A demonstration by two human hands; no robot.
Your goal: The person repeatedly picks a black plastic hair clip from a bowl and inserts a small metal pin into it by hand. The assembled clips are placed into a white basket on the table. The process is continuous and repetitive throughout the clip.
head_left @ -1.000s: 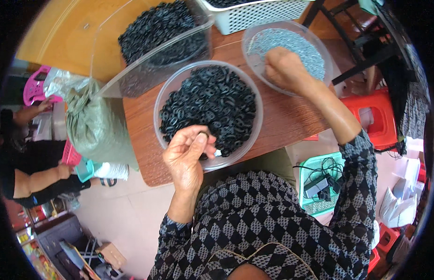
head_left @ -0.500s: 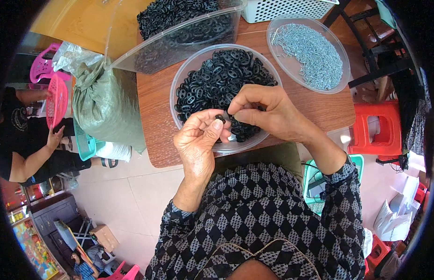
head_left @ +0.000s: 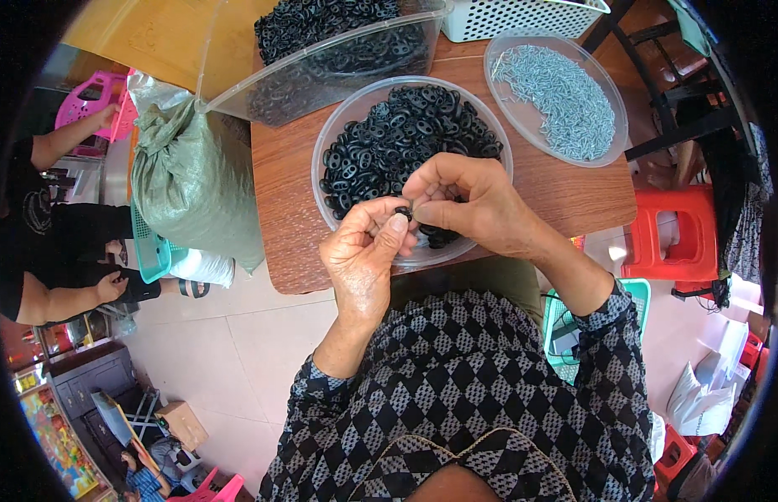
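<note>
Over the near side of a round clear tub [head_left: 319,171], both my hands meet with their fingertips together. My left hand [head_left: 361,255] pinches a small black two-hole plastic piece [head_left: 403,212] between thumb and fingers. Right beside it, my right hand [head_left: 477,203] is closed in a pinch, thumb against forefinger; whatever lies between those fingertips is too small to make out. Loose black plastic pieces [head_left: 389,138] of the same kind fill the tub. To the right, an oval clear tray [head_left: 523,138] carries a heap of small silvery screw-like pins [head_left: 565,96].
Behind the tub stands a clear bin [head_left: 322,84] of more black pieces, near a white perforated basket [head_left: 523,18]. A green sack [head_left: 197,192] leans left of the wooden table [head_left: 293,259]. Red stools [head_left: 672,234] stand right; another person [head_left: 50,217] is at the left.
My right fingertips have come up against the black piece in my left hand. At the left, the other person's pink basket has moved back, and one of their hands has lowered.
</note>
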